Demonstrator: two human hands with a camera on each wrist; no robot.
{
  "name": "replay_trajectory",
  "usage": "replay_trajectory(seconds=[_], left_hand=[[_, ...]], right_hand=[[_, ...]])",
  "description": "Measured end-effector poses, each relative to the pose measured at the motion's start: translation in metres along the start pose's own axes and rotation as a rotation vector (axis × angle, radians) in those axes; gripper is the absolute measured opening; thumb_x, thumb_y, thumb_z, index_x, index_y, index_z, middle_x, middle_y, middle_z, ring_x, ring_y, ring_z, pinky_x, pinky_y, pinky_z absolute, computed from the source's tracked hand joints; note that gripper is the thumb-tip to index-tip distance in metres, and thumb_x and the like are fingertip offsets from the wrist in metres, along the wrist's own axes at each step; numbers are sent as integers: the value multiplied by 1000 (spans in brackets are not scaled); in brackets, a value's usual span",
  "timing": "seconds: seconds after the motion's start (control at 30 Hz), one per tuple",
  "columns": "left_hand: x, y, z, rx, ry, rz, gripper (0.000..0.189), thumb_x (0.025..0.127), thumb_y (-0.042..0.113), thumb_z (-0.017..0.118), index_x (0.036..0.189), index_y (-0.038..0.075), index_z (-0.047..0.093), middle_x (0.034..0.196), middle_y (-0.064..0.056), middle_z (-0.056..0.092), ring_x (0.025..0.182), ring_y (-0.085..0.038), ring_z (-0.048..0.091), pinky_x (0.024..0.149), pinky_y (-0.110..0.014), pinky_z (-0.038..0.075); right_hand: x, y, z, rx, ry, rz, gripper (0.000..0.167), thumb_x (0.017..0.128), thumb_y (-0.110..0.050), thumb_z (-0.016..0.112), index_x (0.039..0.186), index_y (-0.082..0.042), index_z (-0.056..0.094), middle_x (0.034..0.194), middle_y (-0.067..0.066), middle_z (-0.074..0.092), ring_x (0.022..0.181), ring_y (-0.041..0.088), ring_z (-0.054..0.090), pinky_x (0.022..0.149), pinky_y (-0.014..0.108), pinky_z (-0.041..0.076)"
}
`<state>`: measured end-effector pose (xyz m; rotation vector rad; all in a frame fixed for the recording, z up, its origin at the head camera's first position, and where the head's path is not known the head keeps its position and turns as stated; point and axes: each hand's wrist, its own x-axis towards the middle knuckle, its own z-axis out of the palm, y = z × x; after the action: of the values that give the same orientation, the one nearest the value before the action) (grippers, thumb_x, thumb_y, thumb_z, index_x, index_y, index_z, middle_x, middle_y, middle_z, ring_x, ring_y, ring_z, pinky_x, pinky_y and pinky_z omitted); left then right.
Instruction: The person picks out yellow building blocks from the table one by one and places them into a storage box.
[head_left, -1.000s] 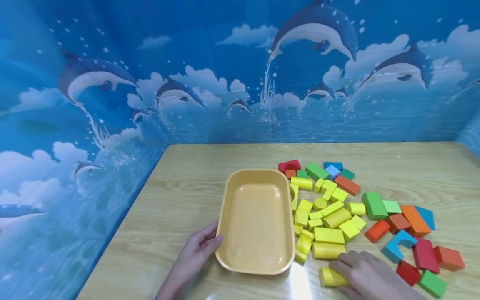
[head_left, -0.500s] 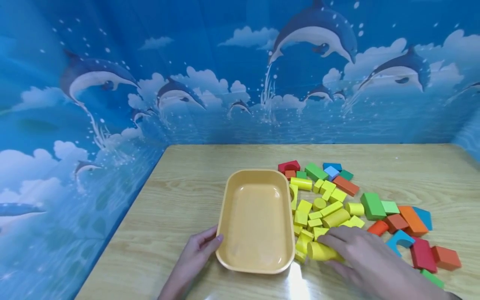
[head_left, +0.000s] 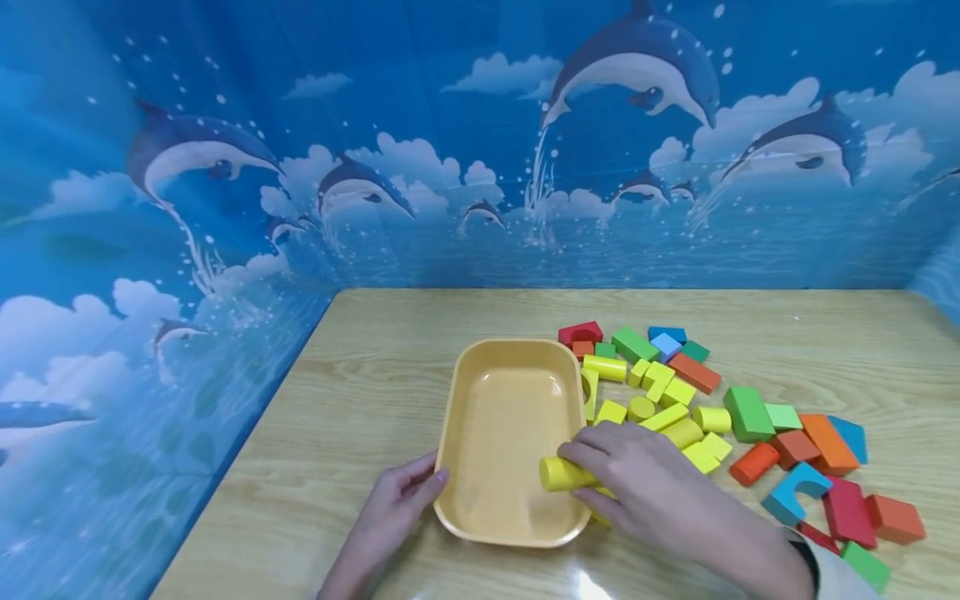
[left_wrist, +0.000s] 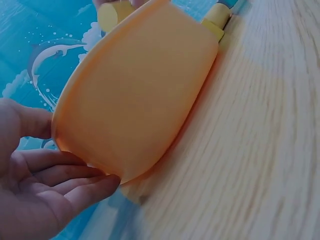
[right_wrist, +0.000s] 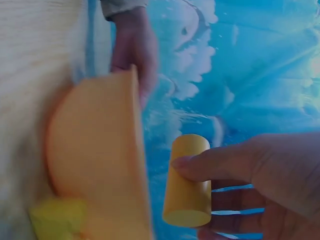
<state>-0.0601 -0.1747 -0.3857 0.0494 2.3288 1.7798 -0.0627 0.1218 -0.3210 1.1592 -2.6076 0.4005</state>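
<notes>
A shallow yellow-orange plastic tray (head_left: 502, 417), bare inside, lies on the table. At its near left corner my left hand (head_left: 397, 504) steadies it, thumb on the rim and fingers against the outer wall, as the left wrist view shows. My right hand (head_left: 645, 483) pinches a yellow cylinder block (right_wrist: 187, 185) between thumb and fingers. In the head view that block overlaps the tray's right side, and in the right wrist view it is up beyond the rim. Yellow blocks (head_left: 660, 379) of several shapes lie right of the tray, partly hidden by my right hand.
Red, orange, green and blue blocks lie around the yellow ones, among them a green block (head_left: 747, 414), a blue arch (head_left: 795, 492) and a red cylinder (head_left: 753, 463). A dolphin-print backdrop (head_left: 480, 167) closes off the table's (head_left: 315, 400) back and left.
My right hand has gripped the yellow cylinder near the table's front, lifted it and carried it left to the tray's right side. The left hand and tray have stayed put.
</notes>
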Motion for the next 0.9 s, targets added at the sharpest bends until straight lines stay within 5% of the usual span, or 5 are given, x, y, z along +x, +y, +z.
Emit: replay_trajectory(seconds=[0.3, 0.53, 0.9], left_hand=[[-2, 2, 2, 47, 114, 91, 38, 89, 9, 68, 117, -15, 59, 108, -29, 66, 96, -32, 69, 81, -27, 59], [-5, 4, 3, 41, 146, 86, 34, 86, 8, 71, 112, -12, 64, 103, -26, 69, 92, -28, 70, 78, -26, 59], [-7, 9, 4, 57, 209, 42, 33, 81, 10, 77, 106, -10, 68, 97, -23, 71, 86, -26, 71, 73, -26, 61]], right_hand=[[21, -7, 36, 45, -159, -43, 23, 78, -24, 79, 96, -13, 69, 80, -7, 57, 69, 6, 49, 57, 22, 47], [24, -6, 39, 71, -252, 30, 19, 78, -24, 80, 89, -13, 69, 72, -10, 50, 62, 5, 43, 54, 22, 42], [24, -5, 42, 127, -265, 46, 9, 78, -14, 78, 84, -14, 70, 72, -9, 60, 66, 8, 53, 61, 28, 49]])
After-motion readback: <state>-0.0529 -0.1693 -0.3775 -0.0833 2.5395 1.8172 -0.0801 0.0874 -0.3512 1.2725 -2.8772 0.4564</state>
